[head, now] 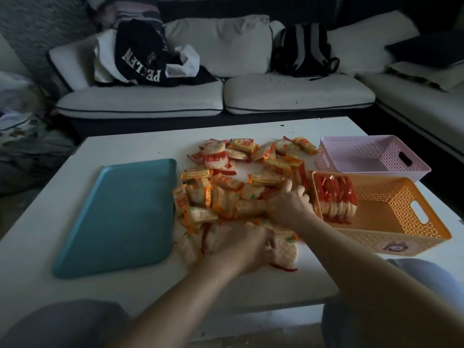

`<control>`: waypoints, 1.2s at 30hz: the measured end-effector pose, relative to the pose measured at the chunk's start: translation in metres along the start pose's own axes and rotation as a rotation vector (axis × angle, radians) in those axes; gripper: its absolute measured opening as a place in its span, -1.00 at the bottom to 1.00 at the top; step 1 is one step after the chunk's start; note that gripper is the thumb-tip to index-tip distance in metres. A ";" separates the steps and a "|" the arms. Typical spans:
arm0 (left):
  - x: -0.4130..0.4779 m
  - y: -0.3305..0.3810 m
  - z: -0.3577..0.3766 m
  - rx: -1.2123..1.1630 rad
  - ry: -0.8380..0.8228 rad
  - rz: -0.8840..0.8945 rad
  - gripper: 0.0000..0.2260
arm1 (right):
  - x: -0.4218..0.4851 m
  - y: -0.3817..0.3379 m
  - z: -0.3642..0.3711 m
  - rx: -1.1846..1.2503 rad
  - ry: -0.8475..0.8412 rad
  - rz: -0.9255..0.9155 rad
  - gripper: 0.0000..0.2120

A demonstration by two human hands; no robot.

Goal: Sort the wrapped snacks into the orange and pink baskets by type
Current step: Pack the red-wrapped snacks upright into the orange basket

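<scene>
Both hands are down in the pile of wrapped snacks [226,194], which lies mid-table [125,146] between the teal tray [125,212] and the two baskets. My left hand [241,249] sits on the near edge of the pile, knuckles up and fingers curled down over pale packs. Whether they have closed on one is hidden beneath the hand, so I cannot tell. My right hand [288,204] is at the pile's right side, just beside the orange basket [401,197], with the fingers bent into the packs. It is blurred, and I cannot tell its hold either. The orange basket carries a row of red-wrapped packs [335,197] standing on edge against its left wall; the pink basket [371,154], beyond it, shows nothing inside. Two kinds are visible in the pile: round red-wrapped packs [214,155] and oblong orange-wrapped packs [243,144]. I judge the sorting to be at an early stage, since most of the stock is unsorted. On handling, each pack looks light, with a glossy film that is likely slippery and a dry biscuit inside that would crack under a hard squeeze. The sound grip is across the flat faces or by the crimped end seam — thumb on one side, fingers on the other, with light pressure. Overlapping packs may drag their neighbours along, so it is better to lift one clear before carrying it.
</scene>
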State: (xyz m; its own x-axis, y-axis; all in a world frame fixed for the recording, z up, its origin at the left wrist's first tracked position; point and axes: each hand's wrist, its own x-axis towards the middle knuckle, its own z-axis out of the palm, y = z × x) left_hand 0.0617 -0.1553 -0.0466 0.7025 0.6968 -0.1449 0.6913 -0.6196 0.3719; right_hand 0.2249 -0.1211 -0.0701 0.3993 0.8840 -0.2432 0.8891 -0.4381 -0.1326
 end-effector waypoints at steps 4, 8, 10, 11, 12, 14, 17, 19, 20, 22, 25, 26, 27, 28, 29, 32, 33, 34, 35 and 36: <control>0.023 0.011 0.023 0.074 0.024 -0.035 -0.64 | 0.003 0.005 -0.007 0.085 0.110 -0.022 -0.39; 0.035 0.017 0.044 0.101 0.154 -0.104 -0.38 | 0.007 0.001 -0.027 0.203 0.328 -0.122 -0.55; 0.038 0.019 0.049 0.099 0.126 -0.131 -0.29 | 0.005 0.000 -0.040 0.256 0.404 -0.201 -0.59; 0.038 0.019 0.048 0.088 0.122 -0.135 -0.28 | 0.001 -0.001 -0.046 0.331 0.411 -0.222 -0.61; 0.040 0.017 0.046 0.051 0.113 -0.133 -0.29 | -0.001 0.000 -0.051 0.440 0.401 -0.232 -0.67; 0.040 0.013 0.034 -0.073 0.082 -0.138 -0.32 | -0.009 0.001 -0.061 0.712 0.339 -0.231 -0.77; 0.036 -0.017 0.007 -0.287 0.079 -0.228 -0.40 | -0.012 0.002 -0.070 0.952 0.375 -0.208 -0.78; 0.031 -0.052 -0.010 -0.377 0.097 -0.328 -0.27 | -0.016 -0.001 -0.073 1.082 0.337 -0.180 -0.78; 0.023 -0.070 -0.018 -0.363 0.086 -0.377 -0.24 | -0.018 -0.004 -0.072 1.153 0.276 -0.179 -0.81; 0.008 -0.098 -0.023 -0.272 0.039 -0.446 -0.31 | -0.024 -0.012 -0.071 1.199 0.089 -0.151 -0.88; -0.012 -0.103 -0.016 -0.222 0.001 -0.447 -0.38 | -0.033 -0.031 -0.058 1.087 -0.372 0.045 -0.86; -0.014 -0.101 -0.011 -0.227 -0.001 -0.427 -0.39 | -0.035 -0.036 -0.051 1.003 -0.469 0.088 -0.84; -0.017 -0.097 -0.007 -0.209 -0.017 -0.416 -0.42 | -0.036 -0.042 -0.043 0.917 -0.521 0.094 -0.82; -0.017 -0.093 -0.003 -0.149 -0.036 -0.414 -0.42 | -0.037 -0.046 -0.035 0.851 -0.539 0.087 -0.79; -0.016 -0.091 0.000 -0.075 -0.051 -0.429 -0.41 | -0.038 -0.049 -0.028 0.813 -0.540 0.070 -0.79; -0.011 -0.089 0.002 -0.040 -0.047 -0.478 -0.36 | -0.039 -0.053 -0.021 0.769 -0.491 0.026 -0.80; -0.010 -0.088 0.001 -0.082 -0.055 -0.493 -0.35 | -0.039 -0.053 -0.023 0.722 -0.466 -0.009 -0.78; -0.007 -0.088 0.000 -0.131 -0.063 -0.508 -0.37 | -0.039 -0.053 -0.025 0.640 -0.434 -0.051 -0.74; -0.006 -0.086 -0.002 -0.173 -0.062 -0.522 -0.39 | -0.039 -0.054 -0.027 0.540 -0.399 -0.092 -0.72; -0.005 -0.084 -0.002 -0.187 -0.058 -0.527 -0.40 | -0.039 -0.054 -0.028 0.447 -0.357 -0.121 -0.72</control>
State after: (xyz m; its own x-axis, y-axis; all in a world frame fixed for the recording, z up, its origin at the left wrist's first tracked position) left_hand -0.0003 -0.1063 -0.0752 0.2819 0.8705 -0.4035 0.9134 -0.1147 0.3906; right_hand 0.1675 -0.1276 -0.0262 0.1314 0.8562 -0.4996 0.7119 -0.4322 -0.5536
